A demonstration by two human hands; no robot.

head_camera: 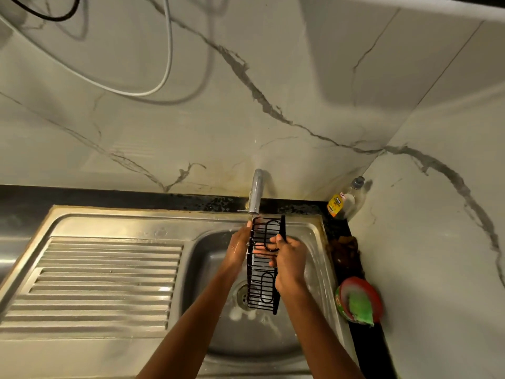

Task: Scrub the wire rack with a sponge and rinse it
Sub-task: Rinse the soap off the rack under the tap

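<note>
A long black wire rack (263,285) hangs upright over the steel sink basin (207,269), its top end just under the tap spout (255,192). My left hand (238,246) holds the rack's left edge, with its fingertips showing through the wires. My right hand (287,259) grips the right side near the upper loop. A green sponge (359,306) lies in a red round dish (375,294) on the dark ledge to the right, in neither hand. Whether water runs from the tap I cannot tell.
A ribbed steel draining board (103,280) lies to the left of the basin. A bottle of yellow liquid (343,199) stands in the back corner by the marbled wall. A brown clump (345,251) sits on the ledge. The drain (241,295) shows behind the rack.
</note>
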